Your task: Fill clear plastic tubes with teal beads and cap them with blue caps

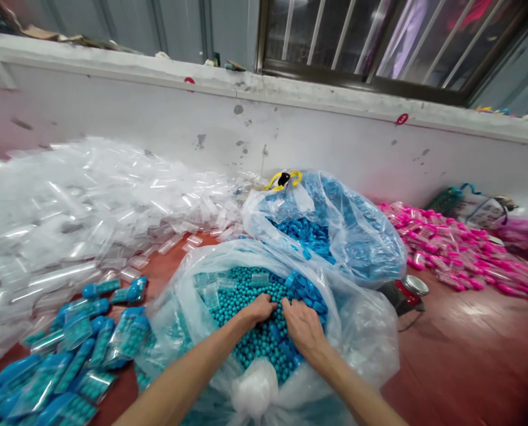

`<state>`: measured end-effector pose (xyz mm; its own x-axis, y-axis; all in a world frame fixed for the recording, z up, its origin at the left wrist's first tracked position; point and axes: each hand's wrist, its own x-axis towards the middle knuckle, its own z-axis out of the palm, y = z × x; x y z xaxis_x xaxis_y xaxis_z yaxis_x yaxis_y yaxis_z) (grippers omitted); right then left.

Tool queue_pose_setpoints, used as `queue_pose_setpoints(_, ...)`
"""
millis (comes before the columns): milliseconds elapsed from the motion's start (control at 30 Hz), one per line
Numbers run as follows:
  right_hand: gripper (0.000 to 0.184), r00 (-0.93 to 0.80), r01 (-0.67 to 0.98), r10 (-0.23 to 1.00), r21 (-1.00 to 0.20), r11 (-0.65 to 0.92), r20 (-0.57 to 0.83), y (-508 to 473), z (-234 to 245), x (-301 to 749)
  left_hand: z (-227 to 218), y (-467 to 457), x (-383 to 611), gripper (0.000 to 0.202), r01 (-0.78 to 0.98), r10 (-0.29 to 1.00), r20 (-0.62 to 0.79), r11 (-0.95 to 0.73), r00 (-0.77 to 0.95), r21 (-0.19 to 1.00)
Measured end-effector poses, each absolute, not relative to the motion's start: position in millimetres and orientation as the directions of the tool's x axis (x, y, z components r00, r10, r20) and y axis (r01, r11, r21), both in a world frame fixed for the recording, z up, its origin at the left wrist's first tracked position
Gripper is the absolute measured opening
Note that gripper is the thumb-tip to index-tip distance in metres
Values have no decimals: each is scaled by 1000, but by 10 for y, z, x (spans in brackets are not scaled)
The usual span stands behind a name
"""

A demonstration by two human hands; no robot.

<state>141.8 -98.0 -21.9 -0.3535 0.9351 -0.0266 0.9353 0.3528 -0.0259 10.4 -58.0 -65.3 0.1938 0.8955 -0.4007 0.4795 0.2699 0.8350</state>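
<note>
White number 3 (pixel 402 119) on the right-hand red sticker (pixel 398 120) along the white ledge (pixel 317 96); left-hand red sticker (pixel 189 80) unreadable.

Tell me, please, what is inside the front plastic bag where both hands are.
The front plastic bag holds teal beads, blue pieces and a few clear containers. The left hand and right hand cover some; what lies beneath the top layer is hidden.
</note>
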Motion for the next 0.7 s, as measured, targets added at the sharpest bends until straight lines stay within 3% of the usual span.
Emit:
queue_pose_setpoints(100,25,-339,936,938,-124,330,-65,-940,-191,1465,-705,-635,78,23,239,870,-420,364,257,900)
queue_pose_setpoints(200,29,-271,908,961,-347,236,-56,-885,-137,1552,-657,-721,-23,30,14,869,-380,396,317,918)
queue_pose_setpoints(333,35,-196,738,980,-664,121,-39,-850,-98,1555,-511,-814,-154,40,-160,877,-335,407,346,899)
queue_pose_setpoints(400,36,-215,631,977,-764,136,-5,-858,-104,1490,-441,-849,-194,39,-194,886,-320,397,334,897)
queue_pose_setpoints(567,32,-312,485,945,-839,246,97,-876,-125,1331,-318,-938,-237,33,-203,913,-300,361,275,910)
queue_pose_setpoints(700,27,-291,402,957,-905,137,16,-868,-107,1301,-285,-1030,-215,41,-184,902,-306,371,303,910)
